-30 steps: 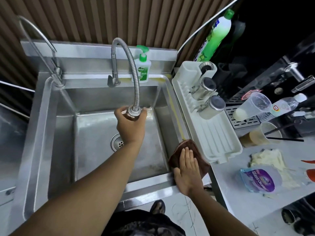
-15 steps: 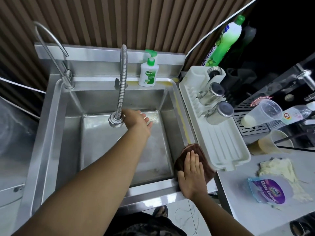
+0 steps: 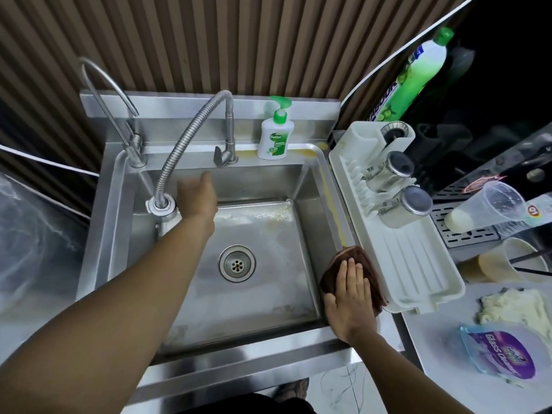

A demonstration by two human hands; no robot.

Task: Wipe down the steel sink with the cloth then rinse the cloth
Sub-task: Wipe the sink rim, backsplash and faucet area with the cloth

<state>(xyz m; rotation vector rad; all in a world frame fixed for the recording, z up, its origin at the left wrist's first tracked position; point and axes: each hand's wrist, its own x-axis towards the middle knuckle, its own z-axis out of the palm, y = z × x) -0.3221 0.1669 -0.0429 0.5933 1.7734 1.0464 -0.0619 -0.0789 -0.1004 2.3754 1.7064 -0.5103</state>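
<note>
The flexible faucet's nozzle (image 3: 161, 205) has been swung from the middle of the sink (image 3: 103, 222) toward 9 o'clock and released by the left hand (image 3: 197, 195), now opened beside it; the drain (image 3: 237, 263) has been uncovered.

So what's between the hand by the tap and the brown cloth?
Between the left hand and the cloth lies only sink floor with pale residue, in the head view. The drain sits a little nearer the person.
</note>
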